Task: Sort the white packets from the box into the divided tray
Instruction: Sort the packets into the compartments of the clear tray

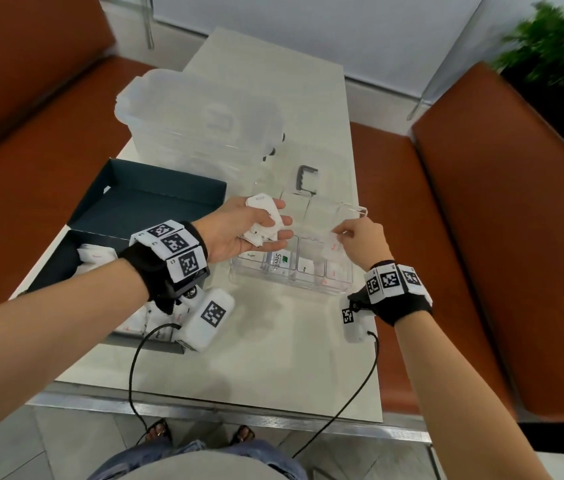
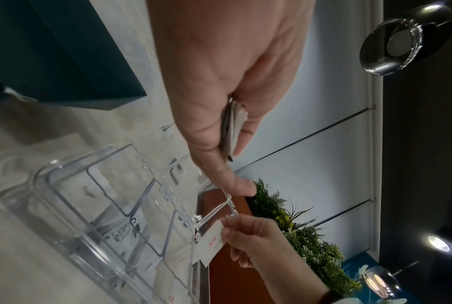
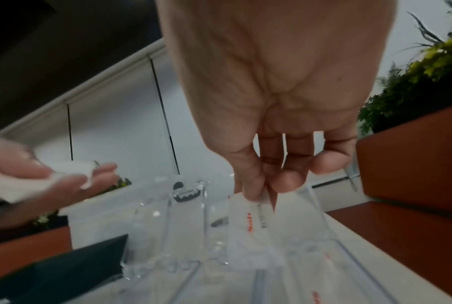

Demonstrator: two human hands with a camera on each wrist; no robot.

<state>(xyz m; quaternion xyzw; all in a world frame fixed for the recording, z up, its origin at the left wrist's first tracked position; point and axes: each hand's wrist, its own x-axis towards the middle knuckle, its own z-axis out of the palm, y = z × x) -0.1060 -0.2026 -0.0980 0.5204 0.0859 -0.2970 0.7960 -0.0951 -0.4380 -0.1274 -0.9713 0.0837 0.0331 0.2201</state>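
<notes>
My left hand (image 1: 278, 220) is palm up beside the clear divided tray (image 1: 356, 210), its thumb and fingers holding a bunch of white packets (image 1: 262, 216). The left wrist view shows this bunch (image 2: 231, 125) edge-on, pinched in the left hand (image 2: 229, 135). My right hand (image 1: 338, 234) pinches one white packet with red print (image 1: 331, 250) over the tray's right-hand compartments. In the right wrist view that packet (image 3: 253, 230) hangs from my fingertips (image 3: 255, 191) into the tray (image 3: 188, 216). The tray's near row holds several packets, one marked Stevia (image 1: 278, 263).
A dark box (image 1: 65, 271) at the left holds more white packets (image 1: 95, 258), with its lid (image 1: 148, 199) behind it. At the back of the table stands a frosted plastic container (image 1: 197, 116). A black clip (image 1: 306, 180) lies behind the tray. Orange benches flank the table.
</notes>
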